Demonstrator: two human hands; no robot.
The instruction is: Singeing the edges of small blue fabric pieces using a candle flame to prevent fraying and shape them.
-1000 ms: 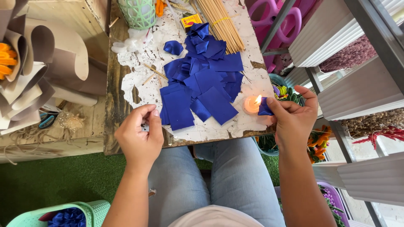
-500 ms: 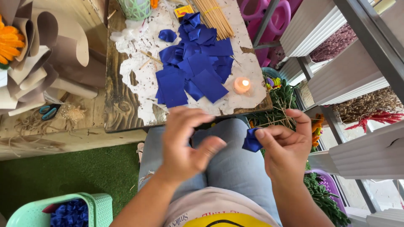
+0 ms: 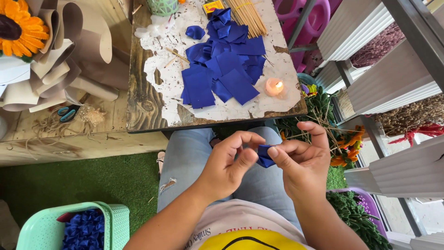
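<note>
**Work Area Status: Blue Fabric Piece Held Over the Lap**

The desk (image 3: 152, 99) was a worn wooden board with flaking white paint, set just ahead of the person's knees. A loose pile of blue fabric squares (image 3: 222, 69) lay across its middle. A lit candle (image 3: 274, 86) stood at the right edge of the pile, near the desk's front right corner. A bundle of thin wooden sticks (image 3: 247, 16) lay at the far edge, and a pale green cup (image 3: 163, 6) stood at the far left.

The floor was covered in green artificial turf (image 3: 83, 178). To the left, rolled brown paper (image 3: 51, 60) surrounded a sunflower (image 3: 21, 30). To the right, white slatted shelving (image 3: 397, 83) held dried plant material.

A mint green basket (image 3: 113, 222) stood on the turf at lower left and contained folded blue fabric pieces (image 3: 84, 229). A purple basket (image 3: 358, 208) at lower right held dark green foliage.

Both hands were raised above the lap, close together. The left hand (image 3: 226, 164) and the right hand (image 3: 303, 159) were closed by their fingertips on one small blue fabric piece (image 3: 264, 156), pinched between them.
</note>
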